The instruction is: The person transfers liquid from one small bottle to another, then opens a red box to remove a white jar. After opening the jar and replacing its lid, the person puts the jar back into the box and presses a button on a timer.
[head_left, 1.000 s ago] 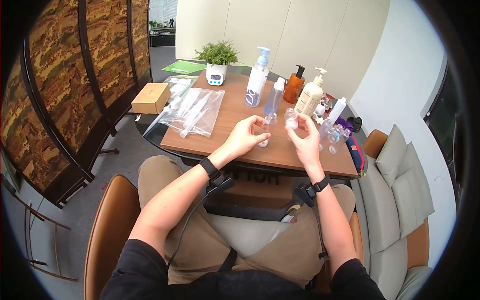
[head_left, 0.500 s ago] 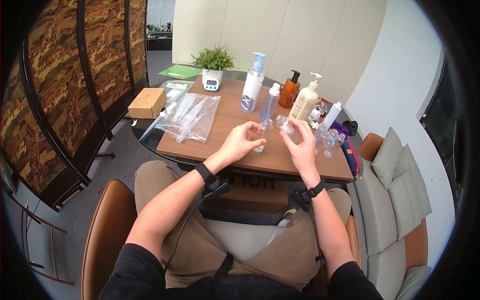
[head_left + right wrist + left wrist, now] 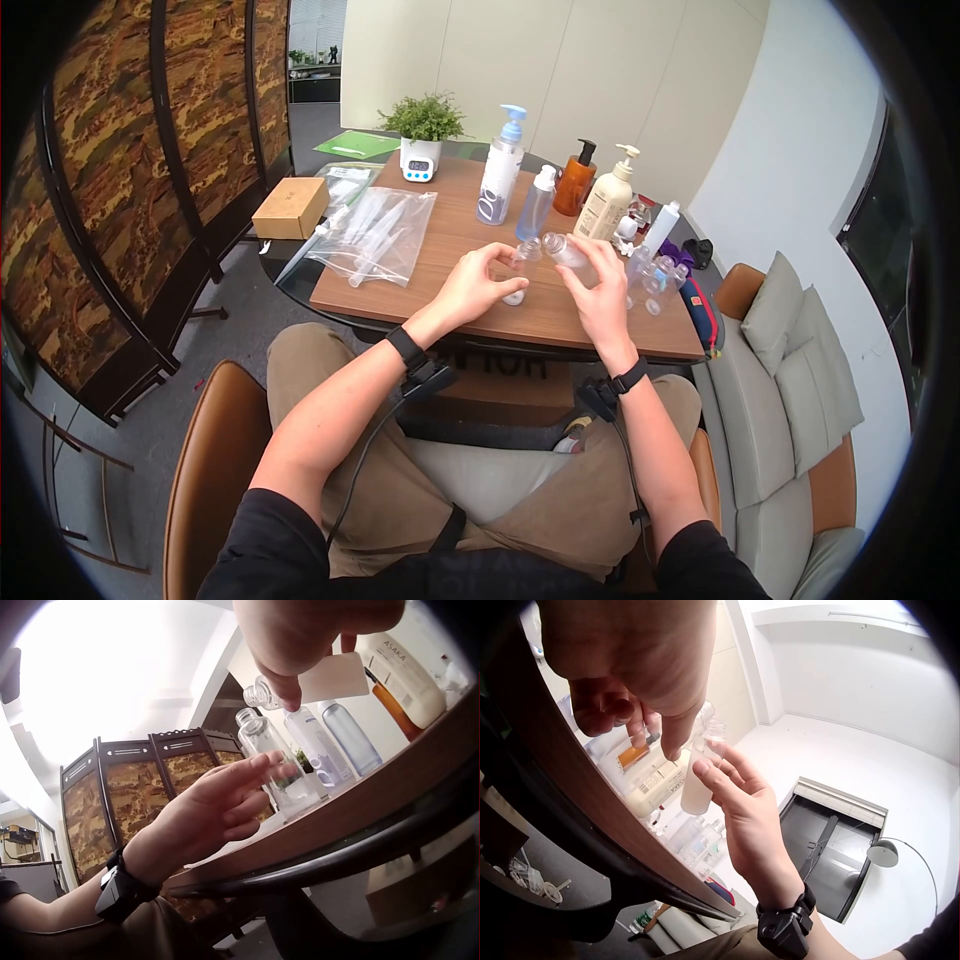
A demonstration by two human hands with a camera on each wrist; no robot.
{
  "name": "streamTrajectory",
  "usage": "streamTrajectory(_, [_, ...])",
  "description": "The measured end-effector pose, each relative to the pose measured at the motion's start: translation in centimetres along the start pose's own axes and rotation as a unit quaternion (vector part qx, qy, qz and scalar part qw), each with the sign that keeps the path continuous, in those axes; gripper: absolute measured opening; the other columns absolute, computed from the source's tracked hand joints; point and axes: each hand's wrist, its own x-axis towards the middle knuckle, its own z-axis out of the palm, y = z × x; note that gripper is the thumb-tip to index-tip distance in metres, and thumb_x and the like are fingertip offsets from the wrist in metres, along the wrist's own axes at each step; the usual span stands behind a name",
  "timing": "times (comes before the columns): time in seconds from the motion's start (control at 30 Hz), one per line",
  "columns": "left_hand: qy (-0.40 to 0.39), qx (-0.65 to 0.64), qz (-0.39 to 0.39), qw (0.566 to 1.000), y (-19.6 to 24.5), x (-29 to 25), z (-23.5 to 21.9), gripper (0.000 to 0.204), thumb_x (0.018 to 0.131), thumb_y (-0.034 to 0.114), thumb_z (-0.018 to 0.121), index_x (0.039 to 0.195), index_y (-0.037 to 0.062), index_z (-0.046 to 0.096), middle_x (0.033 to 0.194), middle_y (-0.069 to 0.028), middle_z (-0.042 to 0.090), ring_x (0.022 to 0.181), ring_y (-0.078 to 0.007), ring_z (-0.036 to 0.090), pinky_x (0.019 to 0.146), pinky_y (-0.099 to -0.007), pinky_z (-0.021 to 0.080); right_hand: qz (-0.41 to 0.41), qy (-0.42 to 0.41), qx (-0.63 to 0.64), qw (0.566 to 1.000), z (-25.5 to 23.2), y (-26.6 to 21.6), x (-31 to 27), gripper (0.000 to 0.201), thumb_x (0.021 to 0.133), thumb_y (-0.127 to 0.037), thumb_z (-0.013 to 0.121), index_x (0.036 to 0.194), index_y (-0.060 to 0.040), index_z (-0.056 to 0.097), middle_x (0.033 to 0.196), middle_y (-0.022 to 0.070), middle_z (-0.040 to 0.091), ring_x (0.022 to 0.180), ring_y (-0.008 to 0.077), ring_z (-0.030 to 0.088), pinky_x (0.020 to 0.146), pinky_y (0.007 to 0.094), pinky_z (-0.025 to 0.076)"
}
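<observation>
My left hand point(image 3: 476, 287) grips a clear bottle point(image 3: 262, 735) between thumb and fingers; it stands uncapped on the table with some whitish content at its bottom. My right hand point(image 3: 602, 295) holds a second small clear bottle point(image 3: 341, 677), filled with milky white liquid. That one is tipped well over to the left, its open neck right at the mouth of the standing bottle. Seen from the left wrist, the milky bottle point(image 3: 697, 793) sits between the right thumb and fingers, and the left hand point(image 3: 634, 656) covers much of the upper left.
Behind the hands stand a blue-capped pump bottle point(image 3: 498, 180), a bluish bottle point(image 3: 536, 208), an amber pump bottle point(image 3: 574, 185) and a cream pump bottle point(image 3: 606, 203). Several clear bottles point(image 3: 655, 285) are at the right. A zip bag point(image 3: 385, 240) and a box point(image 3: 290, 208) lie left.
The right hand has tipped the milky bottle from nearly upright to the left and brought its neck to the standing bottle's mouth. The left hand keeps its hold. The head view has shifted slightly.
</observation>
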Motion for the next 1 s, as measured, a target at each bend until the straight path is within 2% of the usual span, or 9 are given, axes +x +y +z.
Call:
streamTrajectory(0.07, [-0.007, 0.013, 0.003, 1.0, 0.0, 0.1, -0.1, 0.042, 0.094, 0.019, 0.089, 0.126, -0.002, 0.071, 0.116, -0.0022, 0.076, 0.06, 0.001, 0.049, 0.056, -0.0228, 0.044, 0.001, -0.003, -0.018, 1.0, -0.1, -0.1, 0.0, 0.047, 0.092, -0.015, 0.086, 0.137, -0.0103, 0.078, 0.131, 0.0108, 0.073, 0.121, 0.0336, 0.065, 0.108, 0.0448, 0.049])
streamTrajectory(0.5, [0.006, 0.023, 0.022, 0.999, -0.4, 0.1, 0.1, 0.043, 0.093, 0.022, 0.09, 0.124, -0.0012, 0.072, 0.113, -0.0023, 0.077, 0.06, -0.0016, 0.052, 0.058, -0.0261, 0.047, -0.029, 0.0, -0.065, 0.997, -0.6, -0.8, 0.3, 0.048, 0.092, -0.013, 0.085, 0.14, -0.0128, 0.077, 0.131, 0.0106, 0.07, 0.124, 0.0341, 0.062, 0.11, 0.0459, 0.047])
streamTrajectory(0.8, [0.009, 0.029, 0.032, 0.999, -0.3, 0.0, 0.2, 0.044, 0.093, 0.024, 0.09, 0.124, -0.0017, 0.071, 0.113, -0.0037, 0.078, 0.062, -0.0039, 0.054, 0.06, -0.0283, 0.049, -0.067, 0.002, -0.105, 0.992, -0.9, -1.5, 0.6, 0.049, 0.093, -0.011, 0.083, 0.141, -0.0132, 0.076, 0.129, 0.0088, 0.071, 0.125, 0.0306, 0.062, 0.115, 0.0452, 0.042])
streamTrajectory(0.87, [-0.008, 0.033, 0.0, 0.999, 0.1, 0.0, -0.1, 0.052, 0.091, 0.028, 0.092, 0.128, -0.0017, 0.072, 0.118, -0.0115, 0.08, 0.075, -0.017, 0.067, 0.077, -0.0364, 0.058, -0.081, 0.008, -0.122, 0.989, -1.0, -1.6, 0.6, 0.049, 0.093, -0.01, 0.083, 0.141, -0.0128, 0.076, 0.128, 0.0087, 0.071, 0.125, 0.0299, 0.063, 0.114, 0.0452, 0.042])
streamTrajectory(1.0, [-0.002, 0.033, 0.004, 0.999, 0.1, 0.0, 0.0, 0.051, 0.091, 0.029, 0.092, 0.128, -0.0013, 0.073, 0.119, -0.0119, 0.08, 0.076, -0.0177, 0.067, 0.078, -0.0366, 0.058, -0.093, 0.013, -0.133, 0.987, -1.0, -1.6, 0.7, 0.049, 0.092, -0.009, 0.083, 0.141, -0.013, 0.076, 0.128, 0.0088, 0.071, 0.125, 0.0296, 0.063, 0.114, 0.0455, 0.042])
